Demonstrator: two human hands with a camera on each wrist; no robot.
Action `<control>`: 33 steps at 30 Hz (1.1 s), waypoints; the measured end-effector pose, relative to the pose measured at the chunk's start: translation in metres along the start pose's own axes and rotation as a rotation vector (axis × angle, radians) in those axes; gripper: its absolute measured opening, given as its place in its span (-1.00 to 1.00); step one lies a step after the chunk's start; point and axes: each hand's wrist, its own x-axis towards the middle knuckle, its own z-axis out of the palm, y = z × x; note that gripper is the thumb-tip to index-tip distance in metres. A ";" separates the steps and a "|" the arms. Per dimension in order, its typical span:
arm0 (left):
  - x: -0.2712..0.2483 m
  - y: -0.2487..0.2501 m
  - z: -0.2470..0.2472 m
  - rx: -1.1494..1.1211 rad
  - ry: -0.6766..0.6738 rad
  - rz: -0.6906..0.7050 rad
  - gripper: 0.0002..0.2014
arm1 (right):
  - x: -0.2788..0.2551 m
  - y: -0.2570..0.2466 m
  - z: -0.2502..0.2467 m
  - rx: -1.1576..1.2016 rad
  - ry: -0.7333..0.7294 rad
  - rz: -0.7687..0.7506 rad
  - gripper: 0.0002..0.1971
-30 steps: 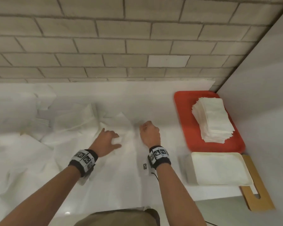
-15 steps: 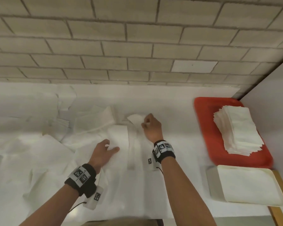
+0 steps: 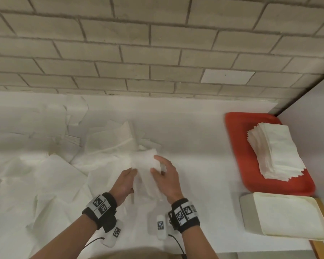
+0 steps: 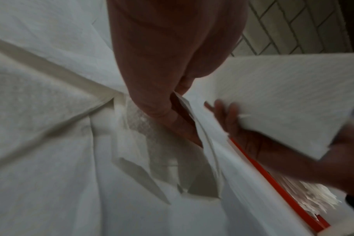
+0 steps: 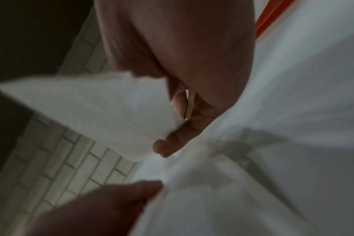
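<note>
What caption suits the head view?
Left hand and right hand hold a white napkin; a napkin stack sits on the red tray.

I'm seeing the white embossed paper napkin (image 3: 146, 166) just below the centre of the frame. It's folded into a long strip, running lengthwise up the frame and held up in the air. My left hand (image 3: 124, 184) pinches its left edge, my right hand (image 3: 166, 177) its right.

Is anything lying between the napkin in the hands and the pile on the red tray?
Nothing visible. Only bare table lies between the held napkin and the red tray with its pile; the cream tray sits nearer the person.
</note>
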 end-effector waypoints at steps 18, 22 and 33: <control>0.036 0.085 -0.032 0.334 0.111 0.513 -0.75 | 0.004 -0.014 -0.014 0.296 0.114 0.082 -0.87; 0.088 0.111 -0.086 0.945 0.347 0.481 -0.67 | -0.002 -0.015 -0.033 0.278 0.132 0.051 -0.83; 0.103 0.114 -0.096 1.105 0.364 0.451 -0.67 | -0.032 -0.019 -0.056 0.255 0.043 0.090 -0.70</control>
